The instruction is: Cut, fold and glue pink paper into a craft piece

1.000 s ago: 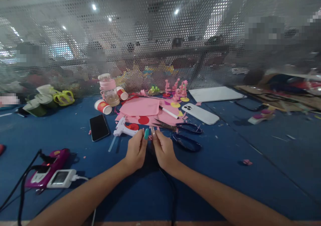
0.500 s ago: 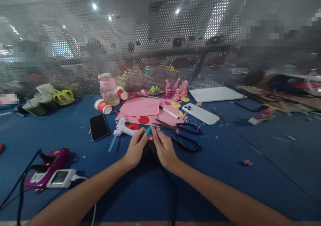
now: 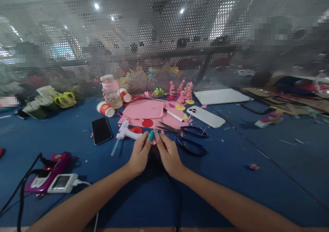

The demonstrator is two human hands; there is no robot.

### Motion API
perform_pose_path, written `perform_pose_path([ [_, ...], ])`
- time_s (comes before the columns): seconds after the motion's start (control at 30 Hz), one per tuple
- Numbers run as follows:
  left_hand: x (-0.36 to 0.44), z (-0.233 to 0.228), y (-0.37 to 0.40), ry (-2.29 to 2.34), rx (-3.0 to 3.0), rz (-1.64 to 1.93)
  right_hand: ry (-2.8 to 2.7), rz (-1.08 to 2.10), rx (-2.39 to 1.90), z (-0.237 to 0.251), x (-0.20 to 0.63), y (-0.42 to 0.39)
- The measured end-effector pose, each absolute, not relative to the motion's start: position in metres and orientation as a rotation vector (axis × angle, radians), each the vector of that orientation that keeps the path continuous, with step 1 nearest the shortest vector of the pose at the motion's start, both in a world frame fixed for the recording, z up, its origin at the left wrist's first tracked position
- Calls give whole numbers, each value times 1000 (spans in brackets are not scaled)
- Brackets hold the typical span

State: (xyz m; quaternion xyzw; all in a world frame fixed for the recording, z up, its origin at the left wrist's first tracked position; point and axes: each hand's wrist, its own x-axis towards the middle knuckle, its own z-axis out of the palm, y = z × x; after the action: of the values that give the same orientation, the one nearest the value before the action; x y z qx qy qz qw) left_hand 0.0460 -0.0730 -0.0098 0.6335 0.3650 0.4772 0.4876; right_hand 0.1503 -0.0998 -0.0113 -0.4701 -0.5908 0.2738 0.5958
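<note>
My left hand and my right hand meet at the middle of the blue table, fingers closed and thumbs close together. Between them is a small pink piece of paper, pinched by both hands and mostly hidden by the fingers. Just beyond my left hand lies a white glue gun with a clear glue stick out of its back. Scissors with dark blue handles lie open beside my right hand. Pink sheets, a red paper circle and a white marker are beyond the hands.
To the left are a black phone, a purple power strip, a pink-lidded bottle and paper cups. Pink paper figures stand before the perforated metal screen. A white phone lies to the right.
Both thumbs have shifted slightly, and the small pink piece between them shows a little differently. The things on the table have not moved.
</note>
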Motion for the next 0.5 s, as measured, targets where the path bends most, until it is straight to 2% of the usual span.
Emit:
perform_pose_path([
  [0.17, 49, -17, -77, 1037, 1397, 1281, -1372, 646, -1082, -11, 146, -102],
  [0.5, 51, -19, -83, 1088, 1393, 1283, -1348, 661, -1088, -12, 144, -104],
])
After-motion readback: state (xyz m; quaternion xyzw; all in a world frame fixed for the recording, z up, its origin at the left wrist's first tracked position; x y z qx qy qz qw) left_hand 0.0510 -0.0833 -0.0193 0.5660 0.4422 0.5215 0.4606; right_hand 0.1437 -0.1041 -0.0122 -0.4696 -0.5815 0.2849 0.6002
